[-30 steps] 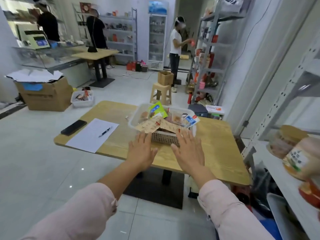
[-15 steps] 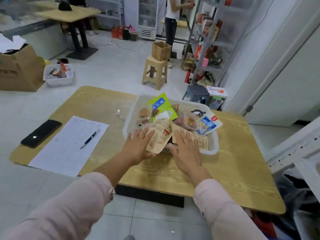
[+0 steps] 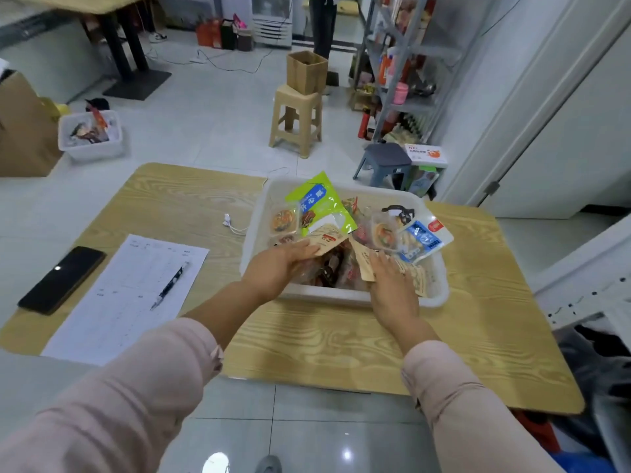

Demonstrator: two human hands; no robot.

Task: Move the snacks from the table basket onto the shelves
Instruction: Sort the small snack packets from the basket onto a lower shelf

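White basket (image 3: 259, 230) on wooden table (image 3: 478, 336) holds mixed snack packets. Left hand (image 3: 273, 268) grips tan packet (image 3: 327, 238); right hand (image 3: 392, 288) presses flat on another tan packet (image 3: 418, 279), grip unclear. Print unreadable.

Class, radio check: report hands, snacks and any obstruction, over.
Left hand gripping a tan packet. Right hand flat on a second tan packet, grip unclear. Snacks all in basket. Nothing in the way.

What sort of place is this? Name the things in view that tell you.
Probably a small shop or its stockroom: metal shelves loaded with packaged goods, a basket of wrapped snacks, and a glass-door fridge.
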